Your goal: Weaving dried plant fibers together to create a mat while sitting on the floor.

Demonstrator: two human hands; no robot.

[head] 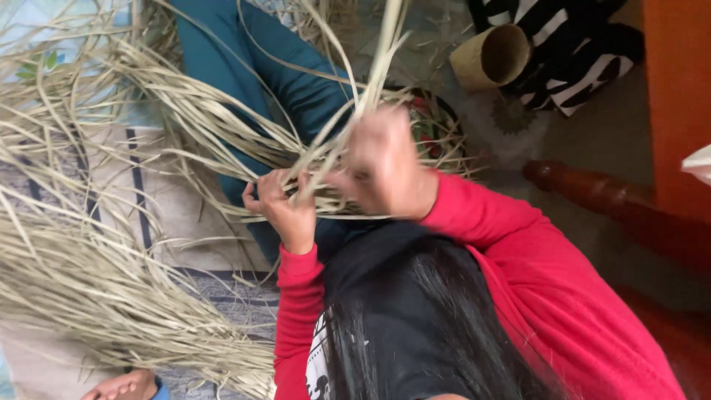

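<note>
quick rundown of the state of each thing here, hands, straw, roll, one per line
left hand: closed on dry strips
right hand: blurred, gripping strips
dry strips: loose, fanned out, gathered at the hands
rolled mat: rolled up, lying on its side
striped cloth: crumpled on the floor

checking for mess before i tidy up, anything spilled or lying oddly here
Loose dried straw strands sprawl over the mat beside both hands, and a cardboard tube lies tipped on its side.
</note>
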